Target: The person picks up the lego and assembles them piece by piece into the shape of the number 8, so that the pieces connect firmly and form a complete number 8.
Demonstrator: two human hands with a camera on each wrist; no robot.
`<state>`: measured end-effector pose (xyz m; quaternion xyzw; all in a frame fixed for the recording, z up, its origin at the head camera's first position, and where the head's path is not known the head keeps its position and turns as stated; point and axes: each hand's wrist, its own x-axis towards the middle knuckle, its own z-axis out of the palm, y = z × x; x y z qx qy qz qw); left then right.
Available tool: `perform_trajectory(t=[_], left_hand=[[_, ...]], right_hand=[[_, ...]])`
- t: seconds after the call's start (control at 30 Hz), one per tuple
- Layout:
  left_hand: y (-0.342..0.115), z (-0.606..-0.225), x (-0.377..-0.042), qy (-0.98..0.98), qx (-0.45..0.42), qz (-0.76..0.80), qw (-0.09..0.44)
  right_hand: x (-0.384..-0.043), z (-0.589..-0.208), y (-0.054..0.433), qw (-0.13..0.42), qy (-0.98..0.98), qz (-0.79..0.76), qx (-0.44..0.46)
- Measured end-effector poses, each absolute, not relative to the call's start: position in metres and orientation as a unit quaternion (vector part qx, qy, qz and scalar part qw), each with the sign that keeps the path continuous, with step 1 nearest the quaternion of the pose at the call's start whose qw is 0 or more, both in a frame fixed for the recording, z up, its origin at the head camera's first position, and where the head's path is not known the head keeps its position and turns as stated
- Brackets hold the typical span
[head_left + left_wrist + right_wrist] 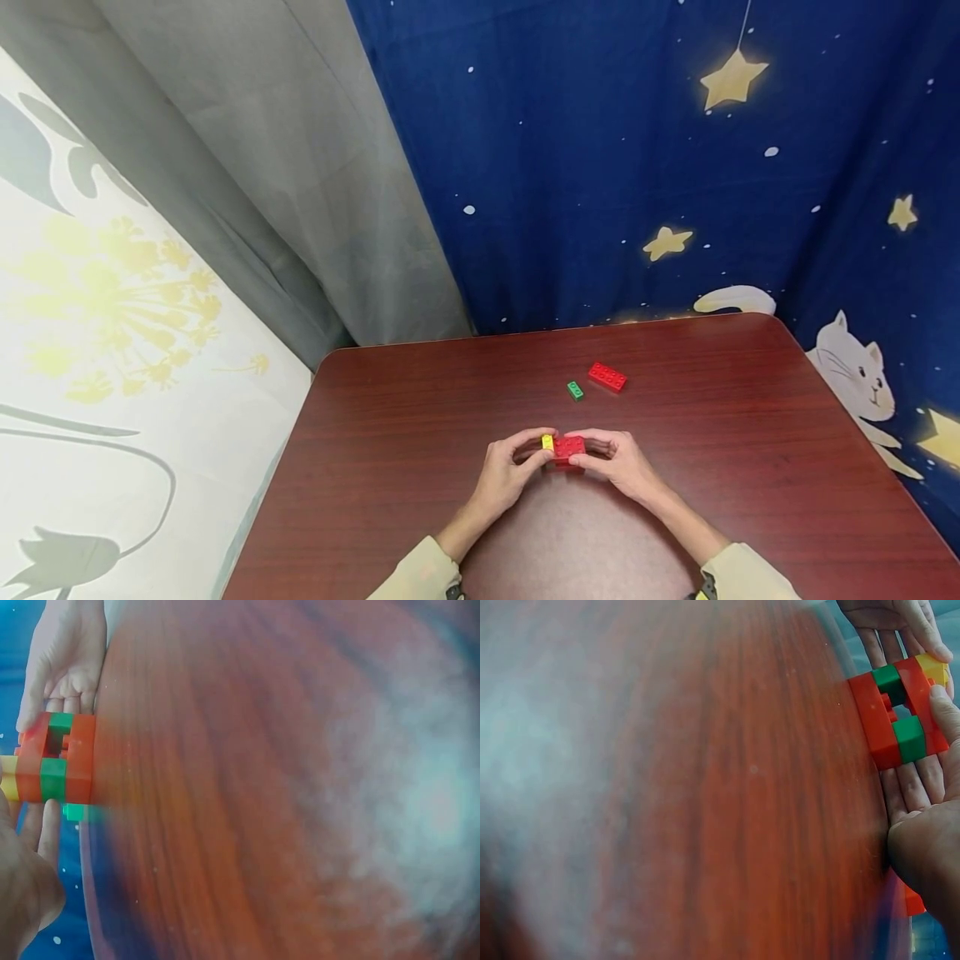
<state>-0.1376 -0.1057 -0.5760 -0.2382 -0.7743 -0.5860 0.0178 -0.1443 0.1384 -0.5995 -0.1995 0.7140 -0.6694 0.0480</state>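
Observation:
Between the two hands stands a small stack of toy building bricks. A red brick [873, 720] forms its base, two green bricks sit on it with a gap between them, the nearer to the right hand being a green brick [909, 739]. Another red brick [570, 447] spans them on top. At the left end of this upper red brick sits a yellow brick [548, 442]. My left hand [504, 472] pinches the yellow brick, thumb on the near side and fingers behind. My right hand [628, 467] grips the stack's right end, thumb on the upper red brick.
Beyond the stack, a loose green brick [575, 391] and a loose red brick [607, 377] lie on the brown wooden table [405, 417]. A blue starry curtain [585, 167] and a grey curtain [300, 150] hang behind its far edge.

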Motion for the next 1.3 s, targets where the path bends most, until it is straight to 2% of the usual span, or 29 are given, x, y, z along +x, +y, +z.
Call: perform_trajectory(t=[0.27,0.73,1.1,1.3], left_hand=[[-0.106,-0.572,-0.141,-0.784,-0.249,-0.568,0.015],[-0.111,-0.572,-0.142,-0.813,-0.250,-0.524,0.042],[-0.114,-0.566,-0.144,-0.822,-0.254,-0.510,0.012],[-0.115,-0.568,-0.144,-0.819,-0.266,-0.508,0.023]], right_hand=[[-0.144,-0.599,0.141,0.041,0.725,-0.660,-0.194],[-0.142,-0.601,0.139,0.052,0.721,-0.664,-0.188],[-0.142,-0.599,0.140,0.057,0.722,-0.663,-0.187],[-0.142,-0.599,0.139,0.064,0.721,-0.665,-0.184]])
